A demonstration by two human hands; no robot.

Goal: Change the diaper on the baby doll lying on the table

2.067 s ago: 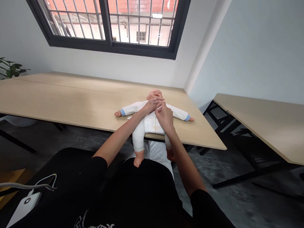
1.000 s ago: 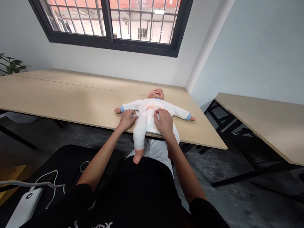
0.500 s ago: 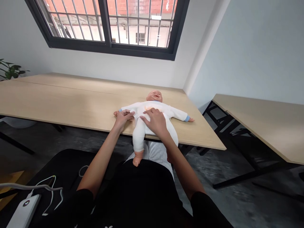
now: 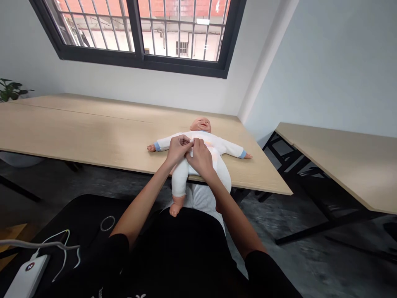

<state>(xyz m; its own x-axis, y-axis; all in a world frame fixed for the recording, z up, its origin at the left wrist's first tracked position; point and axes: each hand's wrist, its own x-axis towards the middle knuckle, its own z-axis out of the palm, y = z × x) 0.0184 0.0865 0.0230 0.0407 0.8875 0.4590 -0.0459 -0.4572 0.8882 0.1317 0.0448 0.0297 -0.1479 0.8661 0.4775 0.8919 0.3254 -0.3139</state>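
A baby doll (image 4: 201,125) lies on its back at the table's front edge, arms spread, dressed in a white outfit (image 4: 179,181) with blue cuffs. A faint orange and pink print shows at its waist, and its bare foot hangs past the edge. My left hand (image 4: 179,149) has come over the doll's belly, its fingertips pinched on a bit of the white clothing. Touching those fingertips, my right hand (image 4: 201,156) has its fingers bent and pressed to the same spot. The exact bit of material between the fingers is mostly hidden.
The wooden table (image 4: 102,132) runs left below a barred window (image 4: 139,37). A second table (image 4: 341,161) stands to the right. On a black chair (image 4: 89,215) at lower left lie a white power bank (image 4: 27,275) with cables and a bracelet (image 4: 107,223). A plant (image 4: 12,89) is far left.
My left hand has moved right, from beside the doll's hip onto its belly, meeting my right hand. My right hand's fingers have closed in. The doll lies as before.
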